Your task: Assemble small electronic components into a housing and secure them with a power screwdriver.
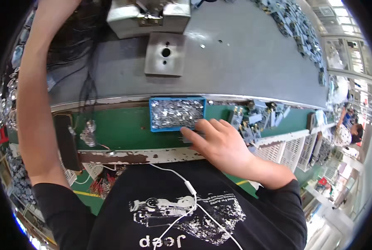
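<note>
My right hand (pixel 223 146) is over the green ledge at the near right corner of a shallow blue tray (pixel 177 129). Its thumb is stretched out apart from the loosely bent fingers, and nothing shows between them. Many small shiny metal pieces (pixel 175 112) fill the tray. Thin metal bits lie just below the thumb. My left arm reaches far forward, so only the wrist and the back part of my left hand (pixel 61 5) show at the upper edge. Its fingers are out of the picture, beside a bundle of dark wires (pixel 75 46).
A metal fixture (pixel 148 25) with a holed steel block (pixel 166 62) stands on the grey worktable (pixel 244 62). Grey-blue parts are heaped at the far right (pixel 296 31) and on the ledge (pixel 252 118). White crates (pixel 288 150) stand at right; another person (pixel 348 131) is beyond.
</note>
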`<action>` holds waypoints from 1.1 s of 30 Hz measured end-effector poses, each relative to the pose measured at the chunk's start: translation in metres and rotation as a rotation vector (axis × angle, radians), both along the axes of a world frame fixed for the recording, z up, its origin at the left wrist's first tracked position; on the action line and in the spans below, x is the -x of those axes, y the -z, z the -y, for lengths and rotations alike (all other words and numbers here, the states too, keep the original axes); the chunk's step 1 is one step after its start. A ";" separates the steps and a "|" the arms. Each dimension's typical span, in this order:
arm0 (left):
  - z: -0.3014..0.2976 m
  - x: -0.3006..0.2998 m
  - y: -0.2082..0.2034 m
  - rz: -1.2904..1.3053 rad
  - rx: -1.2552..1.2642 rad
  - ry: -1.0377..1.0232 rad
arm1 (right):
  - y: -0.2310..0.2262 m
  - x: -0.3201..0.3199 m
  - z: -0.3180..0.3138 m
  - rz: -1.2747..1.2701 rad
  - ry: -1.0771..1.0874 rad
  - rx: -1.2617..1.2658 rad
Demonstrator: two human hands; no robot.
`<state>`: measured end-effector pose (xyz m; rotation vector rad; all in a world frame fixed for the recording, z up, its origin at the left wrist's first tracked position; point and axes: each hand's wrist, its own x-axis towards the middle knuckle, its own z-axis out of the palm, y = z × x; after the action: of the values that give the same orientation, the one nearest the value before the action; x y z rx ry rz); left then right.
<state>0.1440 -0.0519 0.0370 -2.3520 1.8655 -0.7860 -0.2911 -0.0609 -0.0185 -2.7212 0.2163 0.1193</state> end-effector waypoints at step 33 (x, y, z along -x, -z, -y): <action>-0.158 0.119 0.020 -0.424 -0.475 0.046 | -0.015 -0.076 0.055 0.441 0.338 -0.985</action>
<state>0.0254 0.1063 0.0175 -2.2774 1.9654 0.1733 -0.2146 -0.1164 -0.0031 -1.6471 0.3618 -0.3725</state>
